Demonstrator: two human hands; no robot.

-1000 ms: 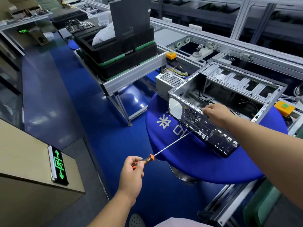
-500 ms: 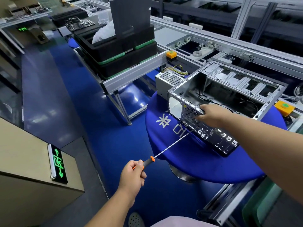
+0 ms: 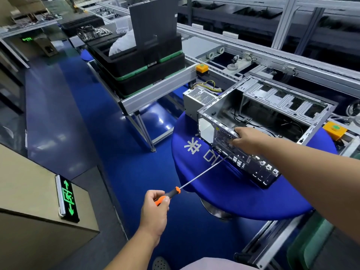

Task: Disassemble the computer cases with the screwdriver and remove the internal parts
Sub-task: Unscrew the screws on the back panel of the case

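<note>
Steel-grey and open on top, the computer case [image 3: 266, 121] lies on its side on a round blue tabletop [image 3: 229, 193], toward two o'clock in the view, its rear panel of ports turned to the person. The left hand [image 3: 155, 209], at six o'clock, has its fingers wrapped around the orange-and-black handle of a long screwdriver [image 3: 194, 180]; the thin shaft runs up toward one o'clock, its tip at the rear panel just below the fan grille. The right hand [image 3: 247, 139] holds the upper edge of that panel, fingers curled over the rim, thumb on the grille.

A removed power supply [image 3: 198, 98] with loose wires sits just behind the case at twelve o'clock, beside stacked black trays [image 3: 144, 67].

With a shaft this long and held only at the handle, the tip could wander off a screw head, strip it or skid across the ports. Loose black cables inside could snag when parts come out. The case reaches close to the tabletop's near edge, so a hard push could slide it.
</note>
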